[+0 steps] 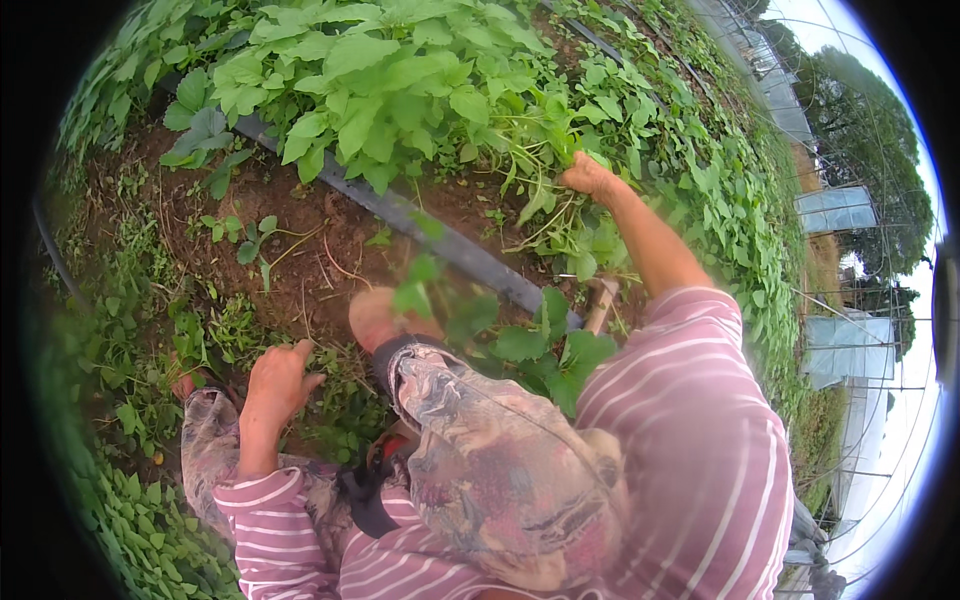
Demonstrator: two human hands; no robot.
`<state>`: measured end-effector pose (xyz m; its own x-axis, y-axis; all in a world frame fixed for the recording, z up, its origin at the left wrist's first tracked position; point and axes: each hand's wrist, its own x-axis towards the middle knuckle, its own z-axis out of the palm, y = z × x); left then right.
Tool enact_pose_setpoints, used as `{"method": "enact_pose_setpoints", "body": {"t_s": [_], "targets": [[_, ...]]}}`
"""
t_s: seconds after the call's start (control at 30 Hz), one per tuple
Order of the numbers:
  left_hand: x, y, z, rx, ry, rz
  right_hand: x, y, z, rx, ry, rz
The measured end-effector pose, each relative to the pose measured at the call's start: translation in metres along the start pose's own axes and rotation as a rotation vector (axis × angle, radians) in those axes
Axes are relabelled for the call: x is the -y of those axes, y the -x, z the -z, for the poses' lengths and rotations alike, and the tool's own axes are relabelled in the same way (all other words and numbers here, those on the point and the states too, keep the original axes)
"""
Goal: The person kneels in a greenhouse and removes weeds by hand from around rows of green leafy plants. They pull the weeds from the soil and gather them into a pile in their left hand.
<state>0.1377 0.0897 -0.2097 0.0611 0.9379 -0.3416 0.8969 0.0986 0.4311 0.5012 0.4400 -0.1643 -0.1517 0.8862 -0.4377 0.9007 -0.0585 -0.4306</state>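
My right hand (589, 176) reaches far out and is closed around the stems of a leafy green plant (551, 154). Several pale stems fan out beside the fist, and leaves hide part of the fingers. My left hand (276, 382) hangs above low weeds (232, 326) near my left lower leg. Its index finger and thumb stick out, and I see nothing held in it. Between the hands lie bare brown soil (300, 232) and a flat black hose (450, 236). A tool's wooden handle (600, 304) stands by my right upper arm.
Tall broad-leaved plants (360, 82) crowd the far side of the hose. A strawberry-like plant (566, 352) grows close to my bent knee (375, 319). More hose (592, 37) runs through greenery further off. Thin frame poles and plastic sheets (847, 345) stand at the right.
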Motion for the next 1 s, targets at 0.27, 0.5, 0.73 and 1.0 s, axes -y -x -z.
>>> {"method": "enact_pose_setpoints", "body": {"t_s": [0.27,0.5,0.73,1.0], "targets": [[0.002,0.005,0.012,-0.085,0.057,0.016,0.016,0.007,0.045,-0.194,-0.59,0.16],[0.002,-0.001,0.021,-0.181,0.206,-0.063,0.135,0.021,0.143,-0.306,-0.977,0.51],[0.015,0.0,0.025,-0.26,0.159,-0.056,0.25,0.066,0.083,-0.043,-0.514,0.515],[0.039,0.018,0.017,-0.321,0.22,0.163,0.383,0.179,-0.045,0.391,0.217,0.924]]}}
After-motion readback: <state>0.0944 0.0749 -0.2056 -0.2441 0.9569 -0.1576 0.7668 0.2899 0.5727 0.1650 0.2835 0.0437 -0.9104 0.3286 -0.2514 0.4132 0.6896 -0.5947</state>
